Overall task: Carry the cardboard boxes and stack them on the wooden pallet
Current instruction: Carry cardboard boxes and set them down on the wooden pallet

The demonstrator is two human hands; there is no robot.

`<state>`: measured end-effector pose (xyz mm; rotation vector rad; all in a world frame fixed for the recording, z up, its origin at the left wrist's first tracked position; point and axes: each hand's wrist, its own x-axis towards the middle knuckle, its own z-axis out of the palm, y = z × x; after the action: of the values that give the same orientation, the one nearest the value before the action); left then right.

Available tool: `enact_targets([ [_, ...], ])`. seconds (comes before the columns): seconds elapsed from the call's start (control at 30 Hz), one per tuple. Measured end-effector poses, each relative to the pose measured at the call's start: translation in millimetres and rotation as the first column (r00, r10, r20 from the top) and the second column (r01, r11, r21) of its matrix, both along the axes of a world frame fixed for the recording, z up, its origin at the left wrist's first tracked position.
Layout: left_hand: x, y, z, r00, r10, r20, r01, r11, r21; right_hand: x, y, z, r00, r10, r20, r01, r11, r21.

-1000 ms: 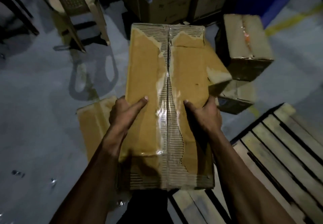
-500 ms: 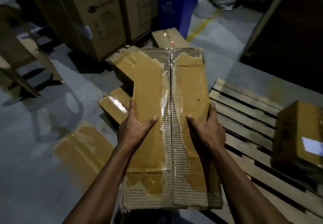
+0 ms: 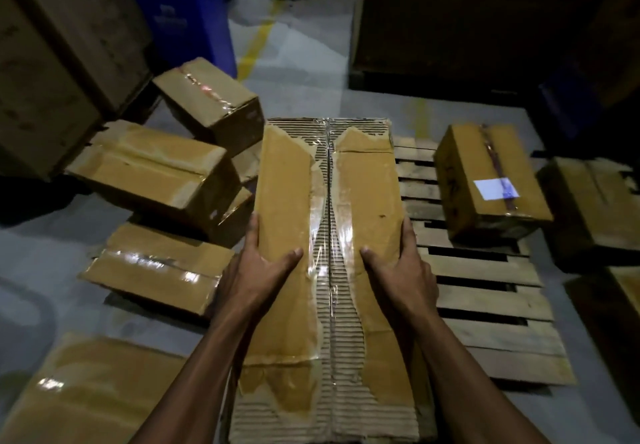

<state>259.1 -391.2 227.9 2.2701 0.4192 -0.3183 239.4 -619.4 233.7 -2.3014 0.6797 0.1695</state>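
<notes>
I hold a long cardboard box (image 3: 329, 222) with a torn, taped top in front of me, over the left edge of the wooden pallet (image 3: 485, 291). My left hand (image 3: 258, 270) grips its left side with the thumb on top. On the right side my right hand (image 3: 401, 270) grips the same way. One taped box with a white label (image 3: 488, 180) stands on the pallet's far right part. Several more boxes (image 3: 156, 170) lie on the floor to the left.
A blue bin (image 3: 187, 11) and large cartons (image 3: 62, 49) stand at the back left. Another torn box (image 3: 595, 208) sits on the floor right of the pallet. A flat box (image 3: 90, 395) lies near my left arm. A yellow floor line (image 3: 256, 45) runs away ahead.
My view has turned right, so the pallet and its labelled box now lie ahead. The held box has come over the pallet's left edge. Both hands keep their grip.
</notes>
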Motion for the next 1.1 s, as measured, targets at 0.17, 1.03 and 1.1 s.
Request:
enact_targets([
  [0.17, 44, -62, -6, 0.996, -0.086, -0.009, 0.086, 0.996, 0.009, 28, -57, -14, 0.993, -0.115, -0.002, 0.115, 0.993, 0.016],
  [1.03, 316, -365, 91, 0.998, -0.018, -0.056, 0.014, 0.997, -0.07, 302, -358, 115, 0.993, -0.116, -0.031, 0.118, 0.99, 0.075],
  [1.1, 336, -369, 81, 0.998, -0.017, -0.06, 0.013, 0.998, -0.057, 319, -362, 107, 0.99, -0.133, -0.038, 0.135, 0.988, 0.078],
])
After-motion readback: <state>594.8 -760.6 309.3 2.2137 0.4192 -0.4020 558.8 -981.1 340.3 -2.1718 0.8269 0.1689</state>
